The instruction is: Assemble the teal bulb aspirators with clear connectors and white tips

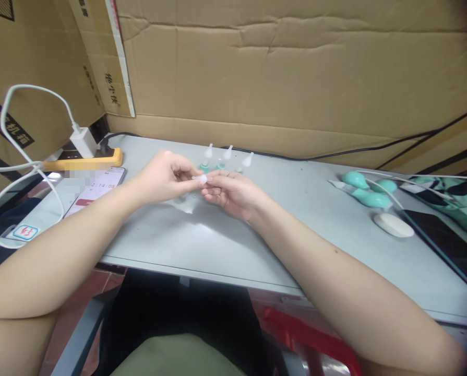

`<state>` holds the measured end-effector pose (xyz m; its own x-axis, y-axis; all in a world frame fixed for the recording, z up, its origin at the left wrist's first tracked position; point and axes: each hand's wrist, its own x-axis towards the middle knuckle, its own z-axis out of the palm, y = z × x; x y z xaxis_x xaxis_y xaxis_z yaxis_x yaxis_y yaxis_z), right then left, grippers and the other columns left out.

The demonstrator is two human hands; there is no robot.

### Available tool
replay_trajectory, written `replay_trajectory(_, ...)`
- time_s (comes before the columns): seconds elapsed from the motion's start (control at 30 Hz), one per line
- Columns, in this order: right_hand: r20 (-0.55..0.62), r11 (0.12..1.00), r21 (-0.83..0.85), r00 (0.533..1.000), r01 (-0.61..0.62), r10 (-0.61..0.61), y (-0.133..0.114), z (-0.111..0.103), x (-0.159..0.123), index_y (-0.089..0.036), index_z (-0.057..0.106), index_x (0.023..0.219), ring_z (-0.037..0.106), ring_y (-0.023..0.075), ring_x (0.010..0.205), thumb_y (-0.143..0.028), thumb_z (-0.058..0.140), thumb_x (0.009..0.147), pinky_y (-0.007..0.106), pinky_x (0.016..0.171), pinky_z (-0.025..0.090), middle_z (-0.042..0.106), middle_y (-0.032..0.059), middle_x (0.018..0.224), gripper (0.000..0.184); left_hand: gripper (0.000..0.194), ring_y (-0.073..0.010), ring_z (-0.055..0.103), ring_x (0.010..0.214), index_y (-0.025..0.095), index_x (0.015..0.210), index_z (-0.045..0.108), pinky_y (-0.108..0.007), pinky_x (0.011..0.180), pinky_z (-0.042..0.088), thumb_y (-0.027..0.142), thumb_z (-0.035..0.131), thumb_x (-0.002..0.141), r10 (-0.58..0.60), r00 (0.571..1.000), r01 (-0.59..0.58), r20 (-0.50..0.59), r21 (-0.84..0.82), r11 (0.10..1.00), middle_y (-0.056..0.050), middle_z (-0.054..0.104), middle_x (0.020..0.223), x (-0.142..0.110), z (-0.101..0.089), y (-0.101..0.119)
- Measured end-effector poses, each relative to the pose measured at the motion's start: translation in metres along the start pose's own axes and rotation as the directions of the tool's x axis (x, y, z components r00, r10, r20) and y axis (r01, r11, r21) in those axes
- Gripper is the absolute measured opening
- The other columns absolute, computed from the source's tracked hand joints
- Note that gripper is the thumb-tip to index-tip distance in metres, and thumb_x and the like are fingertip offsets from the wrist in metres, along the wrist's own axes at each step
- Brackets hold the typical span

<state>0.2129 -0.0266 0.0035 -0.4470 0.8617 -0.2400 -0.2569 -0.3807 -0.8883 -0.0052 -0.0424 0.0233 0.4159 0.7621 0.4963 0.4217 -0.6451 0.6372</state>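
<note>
So the small white piece (200,178) is right where both sets of fingertips meet. Left hand (166,175): thumb and fingers closed on its left end. Right hand (235,193): thumb and forefinger pinched on the other end, remaining fingers curled loosely underneath. Its long axis runs pretty much sideways, hand to hand, with what looks like the thinner end pointing left and the rounder end to the right. Fingers hide a lot of it, so I can't swear to the shape.

Just beyond the fingertips there are three little bottles (220,166) standing in a row, three white nozzles pointing up with a slight rightward lean. The hands block the lower parts of them. Just below the fingers there's something clear and shiny (186,203), too blurry to tell what.

Well off to the fingers' right: a bunch of teal rounded things (I count three lobes) (354,180), one white oval thing (393,224), one dark phone (444,245) and some green patterned cloth (448,201). Out past the left fingers: one lit phone (100,183), one orange power strip (114,157) and one white charger (83,142) plugged into it.
</note>
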Motion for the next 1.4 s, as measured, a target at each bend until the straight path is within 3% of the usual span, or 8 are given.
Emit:
replay_trajectory(0.4,0.065,0.997,0.039,0.996,-0.069,0.067,-0.001,-0.002,0.001,-0.010,0.082,0.094,0.079,0.0092,0.071,-0.006,0.063,0.104,0.014,0.071,0.067,0.082,0.0065,0.083,0.022,0.024,-0.0121,0.067,0.062,0.017,0.082,0.086,-0.023,0.058,0.048,0.037,0.077,0.092,0.016,0.998,-0.022,0.061,0.089,0.996,-0.006,0.082,0.076,0.000,-0.003,0.001)
replay_trajectory(0.53,0.100,0.998,0.020,0.993,-0.059,0.057,0.001,-0.008,0.005,-0.012,0.083,0.089,0.078,0.0078,0.073,-0.008,0.083,0.090,0.013,0.075,0.066,0.082,0.0042,0.083,0.004,0.025,-0.0133,0.070,0.066,0.017,0.085,0.086,-0.024,0.061,0.051,0.040,0.078,0.092,0.035,0.997,-0.042,0.064,0.101,0.994,-0.006,0.083,0.080,0.000,-0.005,0.001)
replay_trajectory(0.7,0.092,0.975,-0.218,0.995,0.050,-0.030,0.003,-0.012,0.002,-0.016,0.080,0.083,0.077,0.0130,0.072,-0.020,0.096,0.070,0.023,0.072,0.066,0.080,0.0036,0.080,0.021,0.022,-0.0121,0.063,0.057,0.018,0.086,0.086,-0.024,0.055,0.045,0.038,0.076,0.086,-0.070,0.992,0.052,0.108,0.156,0.986,-0.002,0.077,0.068,0.000,-0.017,0.010)
replay_trajectory(0.77,0.100,0.880,-0.450,0.988,0.154,-0.121,0.005,-0.011,-0.001,-0.016,0.080,0.084,0.073,0.0134,0.069,-0.022,0.093,0.071,0.025,0.068,0.062,0.078,0.0029,0.076,0.019,0.020,-0.0118,0.059,0.054,0.019,0.087,0.086,-0.025,0.053,0.042,0.034,0.074,0.085,-0.135,0.973,0.087,0.188,0.243,0.966,0.000,0.073,0.063,0.000,-0.023,0.016)
replay_trajectory(0.87,0.191,0.627,-0.707,0.942,0.328,-0.277,0.010,-0.008,-0.004,-0.017,0.078,0.085,0.067,0.0123,0.068,-0.020,0.083,0.079,0.026,0.067,0.054,0.074,0.0005,0.073,0.009,0.015,-0.0132,0.063,0.059,0.022,0.088,0.085,-0.027,0.058,0.044,0.029,0.073,0.082,-0.197,0.932,0.072,0.304,0.377,0.923,0.002,0.075,0.067,-0.002,-0.029,0.020)
replay_trajectory(1.07,0.408,0.155,-0.860,0.838,0.485,-0.361,0.017,-0.006,-0.005,-0.017,0.078,0.088,0.061,0.0121,0.070,-0.005,0.068,0.084,0.026,0.070,0.046,0.074,0.0004,0.078,0.016,0.011,-0.0142,0.067,0.067,0.025,0.082,0.081,-0.029,0.064,0.045,0.026,0.071,0.085,-0.228,0.846,0.001,0.483,0.425,0.905,0.002,0.079,0.076,-0.003,-0.026,0.017)
replay_trajectory(1.17,0.466,0.066,-0.855,0.818,0.514,-0.337,0.016,-0.008,-0.002,-0.017,0.078,0.085,0.061,0.0129,0.072,-0.001,0.067,0.084,0.027,0.073,0.045,0.076,0.0009,0.080,0.020,0.011,-0.0141,0.062,0.061,0.026,0.078,0.081,-0.030,0.061,0.041,0.022,0.072,0.082,-0.229,0.836,-0.001,0.498,0.419,0.908,0.003,0.076,0.071,-0.002,-0.021,0.010)
replay_trajectory(1.4,0.429,0.037,-0.883,0.837,0.467,-0.340,0.016,-0.008,0.000,-0.019,0.078,0.085,0.061,0.0150,0.075,-0.004,0.067,0.089,0.028,0.075,0.044,0.076,0.0019,0.081,0.019,0.007,-0.0159,0.067,0.065,0.026,0.084,0.082,-0.029,0.060,0.042,0.024,0.075,0.081,-0.208,0.862,-0.010,0.462,0.426,0.905,0.001,0.080,0.076,-0.001,-0.016,-0.001)
